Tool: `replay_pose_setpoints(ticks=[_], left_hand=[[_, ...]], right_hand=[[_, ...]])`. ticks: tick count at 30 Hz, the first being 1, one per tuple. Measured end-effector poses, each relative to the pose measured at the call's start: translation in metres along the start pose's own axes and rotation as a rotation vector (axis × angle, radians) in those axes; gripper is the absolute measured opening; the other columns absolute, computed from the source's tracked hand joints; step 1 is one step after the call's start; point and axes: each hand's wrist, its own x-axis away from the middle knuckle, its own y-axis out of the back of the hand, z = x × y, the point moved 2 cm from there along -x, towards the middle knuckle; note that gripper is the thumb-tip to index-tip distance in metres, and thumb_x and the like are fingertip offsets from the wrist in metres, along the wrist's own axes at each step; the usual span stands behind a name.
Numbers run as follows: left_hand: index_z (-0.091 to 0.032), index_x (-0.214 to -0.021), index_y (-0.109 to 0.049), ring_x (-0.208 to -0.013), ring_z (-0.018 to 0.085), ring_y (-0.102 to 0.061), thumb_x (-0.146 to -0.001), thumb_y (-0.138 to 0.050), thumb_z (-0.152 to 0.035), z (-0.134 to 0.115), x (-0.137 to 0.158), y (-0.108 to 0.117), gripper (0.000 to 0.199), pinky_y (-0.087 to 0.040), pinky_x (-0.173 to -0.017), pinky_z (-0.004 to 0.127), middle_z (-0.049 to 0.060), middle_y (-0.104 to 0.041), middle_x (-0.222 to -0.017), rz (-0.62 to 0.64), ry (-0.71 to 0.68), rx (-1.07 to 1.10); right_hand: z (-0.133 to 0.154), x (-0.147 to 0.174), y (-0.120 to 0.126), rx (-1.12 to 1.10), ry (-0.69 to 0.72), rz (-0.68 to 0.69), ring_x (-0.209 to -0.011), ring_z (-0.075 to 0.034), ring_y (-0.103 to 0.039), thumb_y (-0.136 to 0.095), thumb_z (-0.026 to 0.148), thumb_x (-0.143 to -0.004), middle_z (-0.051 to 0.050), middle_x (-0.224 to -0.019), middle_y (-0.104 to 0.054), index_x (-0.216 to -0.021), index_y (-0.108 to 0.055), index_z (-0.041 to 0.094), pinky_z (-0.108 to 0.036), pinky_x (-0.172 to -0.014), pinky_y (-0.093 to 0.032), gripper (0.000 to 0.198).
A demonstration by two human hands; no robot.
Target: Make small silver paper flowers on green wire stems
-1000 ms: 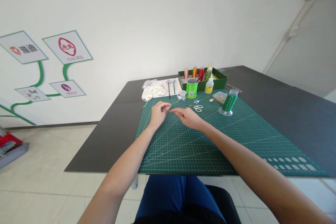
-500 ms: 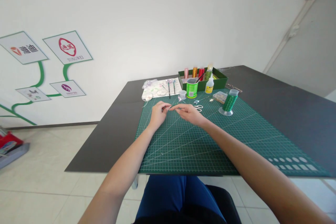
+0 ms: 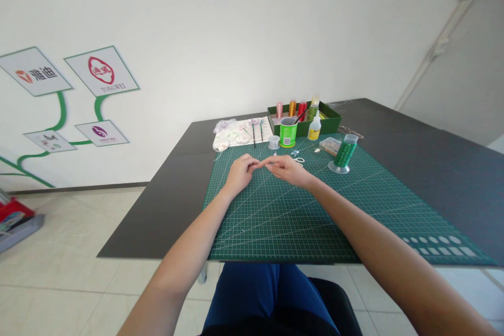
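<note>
My left hand [image 3: 241,172] and my right hand [image 3: 289,170] meet over the cutting mat, fingertips pinched close together. Between them is a thin green stem, now nearly hidden by the fingers; only a small pale tip [image 3: 275,154] shows just beyond them. Partly behind my right hand lie white-handled scissors [image 3: 299,160]. A small white spool [image 3: 274,142] stands just past the fingertips. To the right, a spool of green thread [image 3: 345,153] stands upright on the mat.
The green cutting mat [image 3: 275,220] lies on a dark table [image 3: 165,205]. Behind are a green can [image 3: 288,134], a glue bottle [image 3: 314,128], and a green box [image 3: 334,121] of thread spools. Back left, a white sheet [image 3: 236,134] carries slim dark-stemmed pieces [image 3: 254,135]. Pliers [image 3: 350,132] lie at right.
The stem and its pale tip, visible between my fingers before, have turned mostly out of sight. My left hand has shifted slightly right; the fingertips stay together.
</note>
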Motion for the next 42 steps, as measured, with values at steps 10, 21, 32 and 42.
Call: replay_pose_setpoints(ticks=[10,21,32,42], left_hand=[[-0.018,-0.101,-0.077,-0.081,0.015,-0.062,-0.093,-0.056,-0.006,-0.006,0.002,-0.003,0.024,-0.045,-0.074,0.025,0.005,-0.068,-0.093,0.086,-0.082,-0.014],[-0.018,-0.094,-0.075,-0.082,0.016,-0.061,-0.093,-0.054,-0.007,-0.002,0.002,0.002,0.024,-0.044,-0.073,0.027,0.004,-0.067,-0.092,0.017,0.003,-0.096],[-0.018,-0.097,-0.077,-0.086,0.017,-0.064,-0.092,-0.060,-0.007,0.000,0.002,-0.001,0.021,-0.047,-0.078,0.028,0.005,-0.070,-0.095,0.059,-0.022,-0.073],[-0.019,-0.097,-0.076,-0.084,0.016,-0.065,-0.092,-0.058,-0.006,-0.007,0.002,-0.001,0.023,-0.049,-0.078,0.028,0.005,-0.071,-0.097,0.145,-0.076,-0.041]], right_hand=[[-0.003,0.002,0.013,-0.100,-0.017,-0.044,-0.041,-0.006,-0.026,-0.057,0.045,-0.096,0.011,-0.045,-0.032,-0.112,-0.070,0.008,-0.021,-0.042,-0.020,0.042],[0.003,0.007,0.010,-0.166,-0.070,0.125,-0.035,-0.007,-0.025,-0.054,0.037,-0.098,0.012,-0.038,-0.038,-0.132,-0.062,0.009,-0.020,-0.039,-0.023,0.045],[0.006,0.006,0.016,-0.125,-0.026,0.029,-0.035,-0.007,-0.026,-0.054,0.040,-0.098,0.012,-0.038,-0.036,-0.124,-0.065,0.008,-0.021,-0.040,-0.021,0.043],[-0.003,0.004,0.029,-0.094,-0.061,-0.136,-0.034,-0.007,-0.026,-0.055,0.039,-0.095,0.012,-0.038,-0.035,-0.118,-0.068,0.010,-0.022,-0.040,-0.022,0.040]])
